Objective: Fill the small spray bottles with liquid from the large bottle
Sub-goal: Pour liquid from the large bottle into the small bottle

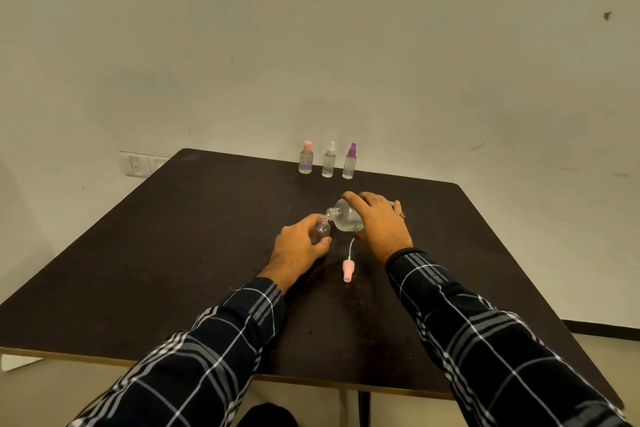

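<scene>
My left hand [300, 242] grips a small clear bottle [322, 228] that stands upright and uncapped on the dark table [173, 253]. My right hand [379, 224] holds the large clear bottle [343, 216] tilted on its side, with its open neck just above the small bottle's mouth. Clear liquid lies in the large bottle's lower side. A pink spray cap [347, 269] with its white dip tube lies on the table between my wrists.
Three small capped bottles stand in a row at the table's far edge: a pink-capped one [306, 158], a white spray one [329, 160] and a purple spray one [350, 162]. A plain wall rises behind them. The table's right edge drops off near my right sleeve.
</scene>
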